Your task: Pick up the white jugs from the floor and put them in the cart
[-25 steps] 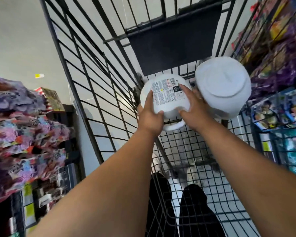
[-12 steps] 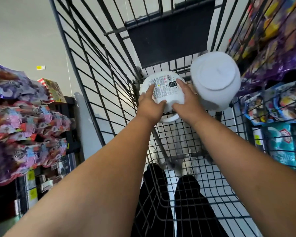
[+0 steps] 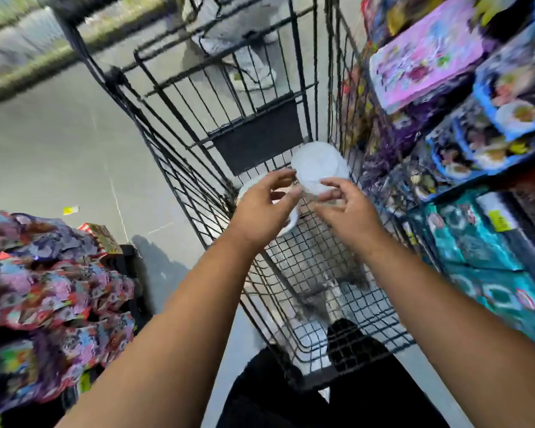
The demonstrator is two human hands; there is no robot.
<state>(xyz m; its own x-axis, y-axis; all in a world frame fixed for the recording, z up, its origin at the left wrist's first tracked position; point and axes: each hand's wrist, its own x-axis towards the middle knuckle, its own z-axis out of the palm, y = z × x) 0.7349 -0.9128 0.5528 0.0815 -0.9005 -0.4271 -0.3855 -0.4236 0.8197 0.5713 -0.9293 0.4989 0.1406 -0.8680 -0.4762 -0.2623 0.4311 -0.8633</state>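
Two white jugs lie in the far end of the black wire cart [image 3: 198, 193]. One white jug [image 3: 317, 168] rests against the cart's right wall. The other white jug [image 3: 286, 220] lies to its left, mostly hidden behind my left hand [image 3: 260, 208]. My left hand hovers just above that jug, fingers spread and curled, holding nothing. My right hand [image 3: 345, 208] is beside it, fingers apart, in front of the right jug and not gripping it. The picture is blurred by motion.
Shelves of colourful packaged goods [image 3: 476, 134] press close on the cart's right. A display of patterned packets [image 3: 44, 288] stands at the left. Another person's grey-trousered legs and shoes [image 3: 238, 47] stand beyond the cart's far end. Grey floor [image 3: 59, 149] lies to the left.
Both hands have let go of the labelled jug, which now lies in the cart, and have drawn back with fingers spread. The view has tilted up, showing more aisle.
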